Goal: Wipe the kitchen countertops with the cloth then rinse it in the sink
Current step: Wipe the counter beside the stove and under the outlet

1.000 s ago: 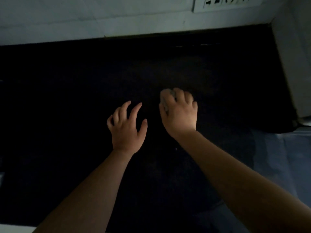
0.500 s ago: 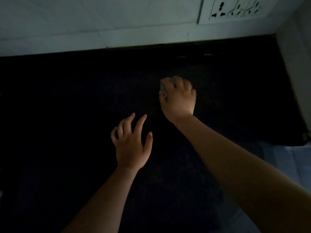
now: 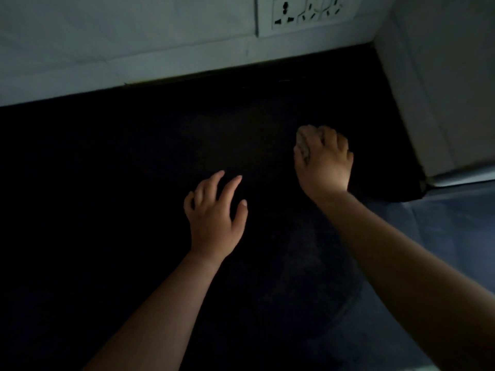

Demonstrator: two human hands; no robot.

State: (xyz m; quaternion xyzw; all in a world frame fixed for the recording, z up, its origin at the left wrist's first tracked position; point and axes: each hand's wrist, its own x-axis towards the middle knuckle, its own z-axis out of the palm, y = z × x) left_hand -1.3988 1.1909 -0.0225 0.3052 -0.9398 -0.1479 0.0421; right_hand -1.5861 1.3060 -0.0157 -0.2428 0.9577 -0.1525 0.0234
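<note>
Black stone countertop [image 3: 120, 183]: wiping under way, I judge.
Pale crumpled cloth [image 3: 304, 140]: right of centre, fingers of right hand [image 3: 325, 164] clamped round it.
Left hand [image 3: 214, 218]: fingers apart, empty.
Remaining: sink rinse.

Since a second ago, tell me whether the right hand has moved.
Yes. The right hand, holding the cloth, slid right along the counter toward the side wall.

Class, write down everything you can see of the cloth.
The cloth is pale, soft-looking and bunched into a wad. Only a small part shows, peeping out from under the right hand, which grips it from above on the dark countertop. The rest is hidden.
</note>
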